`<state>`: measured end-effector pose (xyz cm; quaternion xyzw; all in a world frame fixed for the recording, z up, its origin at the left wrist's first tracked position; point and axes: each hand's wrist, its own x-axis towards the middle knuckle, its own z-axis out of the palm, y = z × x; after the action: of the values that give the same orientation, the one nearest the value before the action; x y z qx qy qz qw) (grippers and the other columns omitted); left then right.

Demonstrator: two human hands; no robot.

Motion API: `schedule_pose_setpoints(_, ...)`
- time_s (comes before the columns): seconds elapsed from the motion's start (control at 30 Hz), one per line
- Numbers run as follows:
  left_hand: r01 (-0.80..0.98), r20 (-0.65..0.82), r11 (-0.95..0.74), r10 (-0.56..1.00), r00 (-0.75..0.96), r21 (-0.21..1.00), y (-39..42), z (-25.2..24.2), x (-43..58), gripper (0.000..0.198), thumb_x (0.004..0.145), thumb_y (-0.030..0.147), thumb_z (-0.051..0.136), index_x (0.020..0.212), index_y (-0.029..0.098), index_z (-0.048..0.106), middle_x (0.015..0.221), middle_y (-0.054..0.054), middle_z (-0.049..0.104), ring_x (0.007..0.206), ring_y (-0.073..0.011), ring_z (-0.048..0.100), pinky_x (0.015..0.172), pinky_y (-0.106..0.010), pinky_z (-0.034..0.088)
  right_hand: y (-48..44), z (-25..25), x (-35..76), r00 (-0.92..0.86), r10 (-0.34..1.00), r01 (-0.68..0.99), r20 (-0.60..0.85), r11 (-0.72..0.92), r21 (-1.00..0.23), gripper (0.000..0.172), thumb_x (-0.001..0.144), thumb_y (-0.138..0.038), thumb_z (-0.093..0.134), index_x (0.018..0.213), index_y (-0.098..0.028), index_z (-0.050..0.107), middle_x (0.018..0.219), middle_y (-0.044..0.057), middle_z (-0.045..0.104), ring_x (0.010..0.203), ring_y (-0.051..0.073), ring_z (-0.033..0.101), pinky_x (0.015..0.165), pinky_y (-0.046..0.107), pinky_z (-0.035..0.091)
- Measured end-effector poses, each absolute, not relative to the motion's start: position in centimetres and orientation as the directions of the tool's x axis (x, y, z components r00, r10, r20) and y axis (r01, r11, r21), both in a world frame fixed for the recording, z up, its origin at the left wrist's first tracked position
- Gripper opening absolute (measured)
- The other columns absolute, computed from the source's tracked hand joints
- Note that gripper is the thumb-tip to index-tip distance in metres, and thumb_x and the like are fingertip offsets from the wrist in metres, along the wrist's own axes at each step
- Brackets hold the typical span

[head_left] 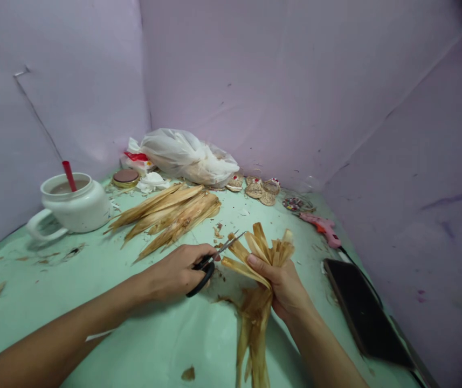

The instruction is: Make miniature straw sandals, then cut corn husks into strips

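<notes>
My left hand [178,274] is closed round the black handles of a pair of scissors [203,282]. Their metal blades point right, with the tips close to the strip ends in my other hand; whether they touch, I cannot tell. Gripped in my right hand [289,291] is a bunch of dried corn husks [255,310], tan to brown. Its cut strip ends fan out above the thumb, and the long tails hang down toward me. Beyond my left hand lies a loose pile of more dried husks [174,213] on the pale green table.
A white mug [79,207] with a red-handled tool in it stands at the left. Along the back are a round tin [125,178], a white plastic bag [190,156] and several woven ornaments [255,188]. To the right lie a pink glue gun [323,229] and a dark phone [366,312].
</notes>
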<state>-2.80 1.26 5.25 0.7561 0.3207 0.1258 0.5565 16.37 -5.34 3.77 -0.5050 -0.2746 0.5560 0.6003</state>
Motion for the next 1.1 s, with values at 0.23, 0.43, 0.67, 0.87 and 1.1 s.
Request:
schedule_pose_setpoints(0.23, 0.347, -0.249, -0.046, 0.610, 0.753, 0.937, 1.1, 4.7, -2.4, 0.019, 0.066, 0.017, 0.049, 0.084, 0.016, 0.053, 0.062, 0.004, 0.046, 0.051, -0.0081, 0.041, 0.043, -0.019, 0.034, -5.4, 3.7, 16.3, 0.220, 0.949, -0.372, -0.227, -0.133, -0.919, 0.041, 0.054, -0.024, 0.079, 0.093, -0.017, 0.067, 0.087, 0.008, 0.072, 0.077, 0.026, 0.067, 0.073, 0.038, 0.053)
schedule_pose_setpoints(0.43, 0.354, -0.379, 0.169, 0.616, 0.690, 0.920, 1.1, 4.8, -2.1, 0.037, 0.063, 0.019, 0.051, 0.099, 0.018, 0.048, 0.068, 0.001, 0.056, 0.046, -0.0112, 0.055, 0.029, -0.015, 0.033, -5.2, 3.6, 16.6, 0.226, 0.937, -0.396, -0.265, -0.160, -0.904, 0.039, 0.056, -0.027, 0.079, 0.092, -0.016, 0.067, 0.084, 0.009, 0.072, 0.073, 0.026, 0.067, 0.068, 0.037, 0.053)
schedule_pose_setpoints(0.67, 0.340, -0.316, 0.122, 0.731, 0.604, 0.932, 1.9, 5.9, -2.8, 0.034, 0.065, 0.025, 0.055, 0.097, 0.017, 0.047, 0.067, -0.003, 0.065, 0.043, -0.0109, 0.054, 0.031, -0.015, 0.031, -5.0, 3.0, 16.9, 0.344, 0.912, -0.331, -0.224, -0.105, -0.938, 0.035, 0.058, -0.030, 0.078, 0.089, -0.019, 0.066, 0.084, 0.006, 0.071, 0.072, 0.023, 0.066, 0.068, 0.036, 0.051)
schedule_pose_setpoints(0.87, 0.301, -0.312, 0.114, 0.551, 0.774, 0.947, 2.1, 6.8, -3.8, 0.035, 0.062, 0.024, 0.053, 0.096, 0.015, 0.052, 0.069, -0.005, 0.066, 0.044, -0.0115, 0.056, 0.033, -0.015, 0.029, -4.8, 2.7, 17.4, 0.513, 0.855, -0.144, -0.072, 0.003, -0.990, 0.037, 0.064, -0.040, 0.073, 0.090, -0.016, 0.065, 0.088, 0.007, 0.070, 0.078, 0.024, 0.064, 0.070, 0.035, 0.050)
schedule_pose_setpoints(1.1, 0.350, -0.339, 0.078, 0.513, 0.789, 0.933, 1.8, 6.3, -3.5, 0.032, 0.061, 0.022, 0.056, 0.093, 0.015, 0.056, 0.058, 0.002, 0.057, 0.045, -0.0096, 0.050, 0.039, -0.018, 0.034, -5.1, 2.6, 17.4, 0.456, 0.887, -0.073, -0.072, -0.044, -0.996, 0.039, 0.067, -0.040, 0.070, 0.095, -0.014, 0.064, 0.089, 0.007, 0.069, 0.080, 0.025, 0.064, 0.069, 0.035, 0.050)
